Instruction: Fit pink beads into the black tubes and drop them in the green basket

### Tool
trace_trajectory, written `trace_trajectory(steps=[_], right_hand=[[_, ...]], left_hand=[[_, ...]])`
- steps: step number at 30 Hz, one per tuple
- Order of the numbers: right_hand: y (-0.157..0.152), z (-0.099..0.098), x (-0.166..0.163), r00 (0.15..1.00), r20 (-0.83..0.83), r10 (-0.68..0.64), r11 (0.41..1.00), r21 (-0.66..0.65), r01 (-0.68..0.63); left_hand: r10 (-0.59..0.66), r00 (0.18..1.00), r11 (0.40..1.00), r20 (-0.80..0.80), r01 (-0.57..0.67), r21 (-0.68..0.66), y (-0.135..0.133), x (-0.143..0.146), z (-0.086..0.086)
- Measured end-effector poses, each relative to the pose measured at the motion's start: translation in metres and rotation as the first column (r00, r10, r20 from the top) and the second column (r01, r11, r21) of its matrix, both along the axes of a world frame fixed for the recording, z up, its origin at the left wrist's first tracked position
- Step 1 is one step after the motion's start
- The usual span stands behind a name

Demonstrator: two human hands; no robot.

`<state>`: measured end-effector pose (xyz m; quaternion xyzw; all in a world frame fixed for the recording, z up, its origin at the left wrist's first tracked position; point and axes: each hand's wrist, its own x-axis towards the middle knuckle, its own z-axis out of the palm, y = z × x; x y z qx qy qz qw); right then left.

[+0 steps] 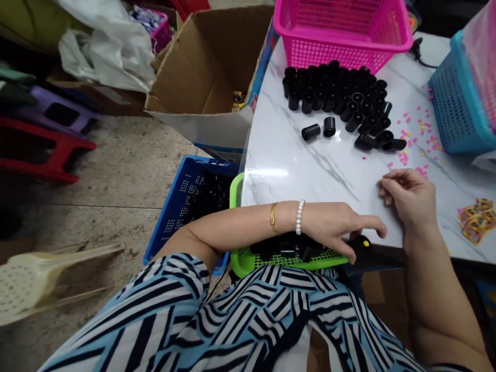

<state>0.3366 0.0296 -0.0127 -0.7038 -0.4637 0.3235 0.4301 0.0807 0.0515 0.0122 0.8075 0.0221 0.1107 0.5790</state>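
My left hand (341,225) reaches across from the left, above the rim of a green basket (237,258) with black pieces in it. Its index finger and thumb are apart, beside a dark object with a yellow dot (364,245) at the table's front edge. I cannot tell what that object is. My right hand (413,194) rests over the white table (287,175), fingers curled in, and whatever they may hold is hidden. Small pink and yellow bits (422,170) lie scattered just beyond it. Farther back stand many black cylinders (337,98), with two lying nearer me.
A pink basket (349,51) is behind the cylinders, a blue basket (461,98) at the right. Small printed packets (476,219) lie right of my right hand. On the left are an open cardboard box (186,67), a blue crate (166,227) and a red stool (46,150).
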Motion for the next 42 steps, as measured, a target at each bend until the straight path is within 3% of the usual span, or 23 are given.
trace_trajectory(steps=[3,5,8,11,13,15,17,20,21,23,29,33,35,37,39,40,42], right_hand=[[-0.005,0.003,0.0,0.994,-0.099,-0.043,0.995,0.082,0.052],[-0.02,0.006,-0.009,0.965,-0.259,-0.048,0.99,0.113,0.08],[-0.061,0.011,-0.037,0.869,-0.493,0.024,0.998,-0.041,-0.05],[-0.106,0.018,-0.064,0.89,-0.449,0.082,0.976,-0.144,-0.162],[-0.124,0.023,-0.074,0.908,-0.4,0.126,0.967,-0.157,-0.203],[-0.13,0.026,-0.078,0.909,-0.388,0.151,0.962,-0.154,-0.225],[-0.127,0.027,-0.077,0.912,-0.389,0.126,0.972,-0.137,-0.193],[-0.12,0.025,-0.075,0.899,-0.432,0.077,0.984,-0.11,-0.137],[-0.118,0.024,-0.074,0.893,-0.444,0.074,0.986,-0.104,-0.133],[-0.117,0.021,-0.075,0.887,-0.454,0.085,0.986,-0.09,-0.14],[-0.126,0.013,-0.081,0.842,-0.527,0.113,0.979,-0.083,-0.184],[-0.126,0.01,-0.074,0.839,-0.536,0.09,0.988,-0.059,-0.143],[-0.124,0.009,-0.07,0.85,-0.522,0.074,0.993,-0.036,-0.109],[-0.121,0.008,-0.066,0.86,-0.506,0.064,0.996,-0.017,-0.084],[-0.117,0.007,-0.062,0.866,-0.497,0.062,0.997,-0.006,-0.075],[-0.113,0.007,-0.06,0.868,-0.492,0.062,0.997,0.0,-0.071],[-0.103,0.009,-0.055,0.881,-0.47,0.062,0.998,0.03,-0.054]], left_hand=[[0.171,0.983,0.983,-0.071,-0.175,-0.052,-0.017,-0.006,0.002],[0.297,0.948,0.953,-0.115,-0.302,-0.032,-0.026,-0.017,0.001],[0.46,0.877,0.888,-0.135,-0.451,0.094,-0.043,-0.041,-0.001],[0.595,0.799,0.789,-0.09,-0.558,0.257,-0.064,-0.06,0.0],[0.653,0.756,0.735,-0.04,-0.619,0.276,-0.076,-0.066,0.001],[0.693,0.72,0.714,-0.02,-0.683,0.156,-0.086,-0.066,-0.001],[0.705,0.702,0.693,-0.096,-0.712,-0.116,-0.092,-0.062,-0.004],[0.631,0.739,0.553,-0.236,-0.642,-0.531,-0.097,-0.057,-0.01],[0.622,0.746,0.507,-0.24,-0.617,-0.602,-0.099,-0.057,-0.011],[0.647,0.735,0.482,-0.201,-0.6,-0.638,-0.102,-0.058,-0.013],[0.705,0.708,0.617,-0.043,-0.641,-0.456,-0.111,-0.072,-0.012],[0.727,0.682,0.618,-0.08,-0.7,-0.358,-0.105,-0.078,-0.016],[0.757,0.652,0.625,-0.049,-0.743,-0.241,-0.102,-0.079,-0.022],[0.749,0.66,0.661,0.058,-0.75,-0.01,-0.105,-0.079,-0.032],[0.628,0.763,0.697,0.15,-0.638,0.327,-0.112,-0.08,-0.049],[0.543,0.831,0.678,0.124,-0.521,0.519,-0.116,-0.082,-0.058],[0.484,0.875,0.586,0.007,-0.33,0.74,-0.122,-0.088,-0.077]])
